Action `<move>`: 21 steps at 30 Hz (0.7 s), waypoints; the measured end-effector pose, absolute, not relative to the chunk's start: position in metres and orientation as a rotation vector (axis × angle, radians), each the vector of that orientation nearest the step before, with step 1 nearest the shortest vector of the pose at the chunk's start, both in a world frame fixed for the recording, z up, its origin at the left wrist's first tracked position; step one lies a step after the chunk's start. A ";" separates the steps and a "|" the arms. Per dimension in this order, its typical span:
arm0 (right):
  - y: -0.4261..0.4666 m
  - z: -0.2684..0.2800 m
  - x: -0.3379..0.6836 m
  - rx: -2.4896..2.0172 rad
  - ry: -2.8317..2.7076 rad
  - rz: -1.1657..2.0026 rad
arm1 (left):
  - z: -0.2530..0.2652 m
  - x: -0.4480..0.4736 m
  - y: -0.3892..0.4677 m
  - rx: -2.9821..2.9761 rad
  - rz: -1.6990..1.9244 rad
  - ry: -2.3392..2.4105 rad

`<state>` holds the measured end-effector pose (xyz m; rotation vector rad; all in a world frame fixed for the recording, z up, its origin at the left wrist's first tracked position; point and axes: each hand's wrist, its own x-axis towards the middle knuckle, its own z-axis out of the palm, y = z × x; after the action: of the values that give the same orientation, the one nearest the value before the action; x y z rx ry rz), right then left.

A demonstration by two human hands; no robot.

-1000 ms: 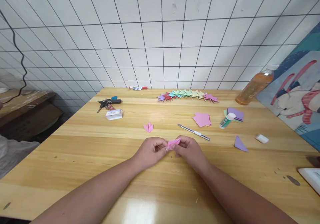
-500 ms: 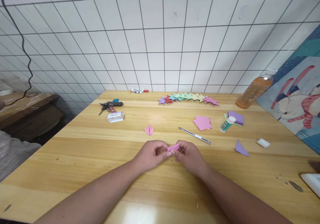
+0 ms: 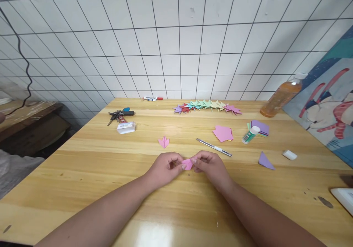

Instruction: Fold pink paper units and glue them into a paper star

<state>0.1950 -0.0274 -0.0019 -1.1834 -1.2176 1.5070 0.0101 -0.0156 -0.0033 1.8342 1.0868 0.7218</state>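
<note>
Between my two hands is a small folded piece of pink paper (image 3: 188, 164), held just above the wooden table (image 3: 110, 199). My left hand (image 3: 164, 169) pinches its left end between thumb and fingers. At its right end, my right hand (image 3: 211, 168) grips the paper with thumb and forefinger. Fingertips cover both ends, so only the middle shows. A pink folded paper piece with several points (image 3: 164, 142) lies beyond my left hand. Past my right hand a slim utility knife (image 3: 214, 147) rests aslant.
Beyond the knife lie pink paper sheets (image 3: 223, 133); a glue stick (image 3: 250, 134) leans by purple paper (image 3: 260, 127). Rightward are a purple triangle (image 3: 265, 161), an eraser (image 3: 289, 155) and a bottle (image 3: 282, 98). Keys (image 3: 120, 115), a small box (image 3: 126, 127), a marker (image 3: 153, 98) and folded stars (image 3: 206, 106) sit farther back.
The pink paper in my hands has been turned, showing a wider face now. My right hand's fingers have shifted along its right end, and the view has tilted slightly.
</note>
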 end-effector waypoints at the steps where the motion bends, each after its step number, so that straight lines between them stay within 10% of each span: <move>1: -0.027 -0.002 0.195 -1.176 -1.196 1.524 | -0.003 0.010 -0.016 1.830 0.719 1.073; 21: -0.032 -0.002 0.194 -1.279 -1.691 1.156 | 0.000 0.013 -0.015 1.684 0.765 1.057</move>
<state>0.1941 -0.0317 -0.0017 -1.2789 -1.6907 1.1556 0.0128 -0.0146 0.0002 1.6841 1.0572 0.7654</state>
